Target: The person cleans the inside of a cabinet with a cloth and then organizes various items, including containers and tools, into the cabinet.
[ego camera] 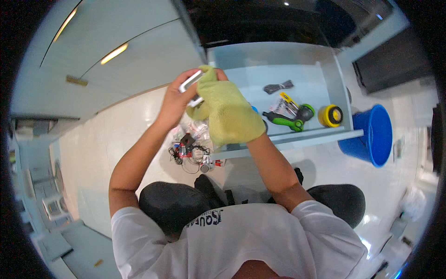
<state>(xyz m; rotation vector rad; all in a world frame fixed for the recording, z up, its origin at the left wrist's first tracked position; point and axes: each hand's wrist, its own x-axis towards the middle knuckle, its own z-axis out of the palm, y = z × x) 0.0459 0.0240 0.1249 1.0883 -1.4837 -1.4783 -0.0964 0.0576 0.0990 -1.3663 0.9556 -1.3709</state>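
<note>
My left hand [171,106] grips a small white rectangular frame-like object [195,102] above the drawer's left side. A yellow-green cloth [231,111] drapes over my right hand [221,74], hiding most of it; only some fingers show at the far edge. The cloth bunches against the white object, and the right fingers press it there from behind. Below and to the right is a pulled-out pale drawer [306,75]. Inside lie a bundled grey cord [278,87], a green and black hose spray nozzle [286,120], a yellow-labelled pack [289,102] and a round yellow-and-black item [329,116].
On the floor left of the drawer sits a pile of cables and small parts [190,150]. A blue bucket [382,136] stands by the drawer's right corner. Pale cabinet fronts [139,52] rise at the left, and a dark box-like object [393,64] is at the right.
</note>
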